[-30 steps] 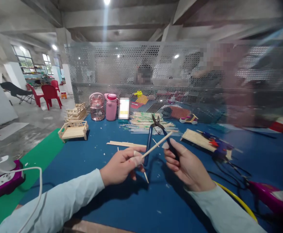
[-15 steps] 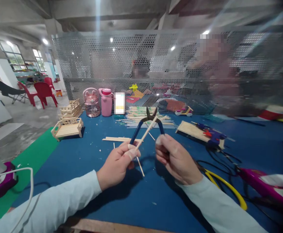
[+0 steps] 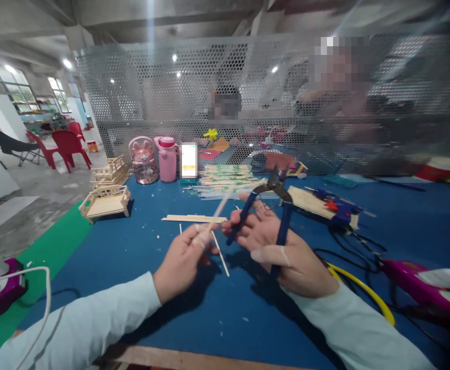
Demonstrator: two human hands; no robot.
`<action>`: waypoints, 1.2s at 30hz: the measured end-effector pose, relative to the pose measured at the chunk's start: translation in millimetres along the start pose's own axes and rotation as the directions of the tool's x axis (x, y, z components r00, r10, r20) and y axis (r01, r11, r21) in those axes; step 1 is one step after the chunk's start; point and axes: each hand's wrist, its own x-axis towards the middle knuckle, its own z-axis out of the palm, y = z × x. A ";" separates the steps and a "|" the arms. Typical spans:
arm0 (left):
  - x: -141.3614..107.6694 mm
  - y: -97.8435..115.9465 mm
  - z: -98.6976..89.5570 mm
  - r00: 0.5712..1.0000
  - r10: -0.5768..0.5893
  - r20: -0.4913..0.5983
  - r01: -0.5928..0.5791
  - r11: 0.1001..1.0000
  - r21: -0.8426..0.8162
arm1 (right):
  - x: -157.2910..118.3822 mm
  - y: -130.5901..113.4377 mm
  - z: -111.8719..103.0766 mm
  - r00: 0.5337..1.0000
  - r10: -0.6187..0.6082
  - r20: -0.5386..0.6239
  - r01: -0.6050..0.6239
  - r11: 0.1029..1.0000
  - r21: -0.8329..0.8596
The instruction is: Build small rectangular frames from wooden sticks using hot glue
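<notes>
Thin stick [image 3: 214, 218] motion-blurred in my left hand [image 3: 182, 259]; cutter [image 3: 271, 203] handle partly hidden by right hand [image 3: 282, 252]; sleeves cut off below.

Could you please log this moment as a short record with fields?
left hand: left hand pinches a thin wooden stick, blurred
right hand: right hand grips blue-handled pliers, fingers spread
surface: blue mat
loose stick: under the hands
back left: pink jug, small wooden bed

Blue-covered table [image 3: 140, 288] with loose wooden sticks [image 3: 194, 219], stick pile [image 3: 225, 180], small wooden bench model [image 3: 105, 203], glue gun [image 3: 335, 210].
</notes>
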 end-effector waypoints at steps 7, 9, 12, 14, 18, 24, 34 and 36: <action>13.4 -2.6 -10.7 0.975 0.106 -0.195 -0.084 0.989 0.118 | -4.6 12.3 -15.0 1.000 0.002 0.015 0.010 0.667 -0.745; 12.4 -2.0 -9.8 0.975 0.128 -0.183 -0.098 0.982 0.162 | -5.6 11.1 -9.0 0.997 0.041 0.062 0.022 0.640 -0.768; 10.3 -0.4 -8.5 0.970 0.180 -0.162 -0.138 0.961 0.241 | -6.2 8.6 -2.9 0.991 0.088 0.097 0.022 0.617 -0.787; 9.5 0.5 -8.5 0.969 0.202 -0.140 -0.158 0.948 0.275 | -6.1 7.8 -1.8 0.988 0.099 0.117 0.032 0.615 -0.788; 8.9 1.3 -8.9 0.977 0.172 -0.127 -0.134 0.954 0.268 | -5.4 8.3 -2.3 0.991 0.068 0.118 0.051 0.618 -0.784; 8.9 -0.9 -9.5 0.979 0.169 -0.117 -0.138 0.963 0.233 | -3.6 13.1 -2.6 0.991 0.036 0.126 0.073 0.647 -0.759; 7.4 8.8 -12.8 0.996 0.079 -0.031 -0.071 0.975 0.209 | 1.8 18.8 -4.4 0.989 0.066 0.133 0.049 0.699 -0.713; 7.2 9.1 -13.1 0.995 0.087 -0.054 -0.068 0.958 0.280 | 2.0 20.1 -4.2 0.991 0.077 0.113 0.030 0.686 -0.727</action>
